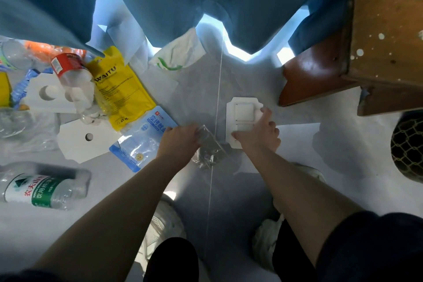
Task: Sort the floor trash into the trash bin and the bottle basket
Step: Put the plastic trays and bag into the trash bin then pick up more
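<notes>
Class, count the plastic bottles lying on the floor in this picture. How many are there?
3: a green-labelled bottle at lower left, a red-labelled bottle beside the yellow pouch, and a clear bottle at far upper left. More may lie hidden.

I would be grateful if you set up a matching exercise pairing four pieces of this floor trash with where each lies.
Things: 1 clear wrapper; 2 white tray; 3 green-label bottle; 4 yellow pouch.
Places: a on its side, lower left; b pinched by the left hand; c gripped by the right hand; d beside the red-label bottle.
Pairs: 1-b; 2-c; 3-a; 4-d.
</notes>
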### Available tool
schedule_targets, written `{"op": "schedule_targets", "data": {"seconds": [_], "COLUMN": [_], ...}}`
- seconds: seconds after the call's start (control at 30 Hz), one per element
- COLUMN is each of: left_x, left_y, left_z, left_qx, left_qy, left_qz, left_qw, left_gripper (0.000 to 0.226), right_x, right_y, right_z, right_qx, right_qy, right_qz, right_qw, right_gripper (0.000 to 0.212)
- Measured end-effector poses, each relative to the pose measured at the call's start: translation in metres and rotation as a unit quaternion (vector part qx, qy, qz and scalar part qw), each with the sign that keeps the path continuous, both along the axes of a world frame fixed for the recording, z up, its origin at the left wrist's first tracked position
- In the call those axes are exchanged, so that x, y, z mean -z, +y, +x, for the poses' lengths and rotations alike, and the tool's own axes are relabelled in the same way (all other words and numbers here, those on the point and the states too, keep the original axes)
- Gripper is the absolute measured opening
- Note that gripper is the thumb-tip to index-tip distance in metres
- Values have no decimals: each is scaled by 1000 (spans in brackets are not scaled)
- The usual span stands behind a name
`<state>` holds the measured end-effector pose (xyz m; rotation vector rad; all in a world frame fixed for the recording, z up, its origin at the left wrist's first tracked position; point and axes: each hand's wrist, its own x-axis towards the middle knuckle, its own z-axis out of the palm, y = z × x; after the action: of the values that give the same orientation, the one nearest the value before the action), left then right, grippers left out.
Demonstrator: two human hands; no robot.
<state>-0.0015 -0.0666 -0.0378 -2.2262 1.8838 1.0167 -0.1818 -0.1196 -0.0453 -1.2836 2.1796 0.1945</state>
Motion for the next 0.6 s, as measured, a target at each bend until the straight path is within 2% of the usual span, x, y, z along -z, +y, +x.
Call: {"op": "schedule_targets", "data": {"seconds": [0.1,0.23,0.47,0.6], "left_x": [-5,-23,-125,-206], "left_y": [1,3,-4,-11], "left_z": [3,6,-8,-40], "left_qx": [-45,-93,-122,-77], "left_qy": [66,113,138,142], "left_qz": [43,57,45,20], "left_qw": [996,988,982,987], "left_gripper": [20,23,18,18], "right_x": [-5,-26,-124,-205], "right_y": [2,2,3,9], "right_z": [-8,-15,-51,-97], "right_qx": [-18,4,-144,-146], "right_qy": [-28,-166,-179,-206], "right_qz": [-16,-33,50,42], "right_qw": [999,986,972,967], "right_gripper": [98,96,45,43]}}
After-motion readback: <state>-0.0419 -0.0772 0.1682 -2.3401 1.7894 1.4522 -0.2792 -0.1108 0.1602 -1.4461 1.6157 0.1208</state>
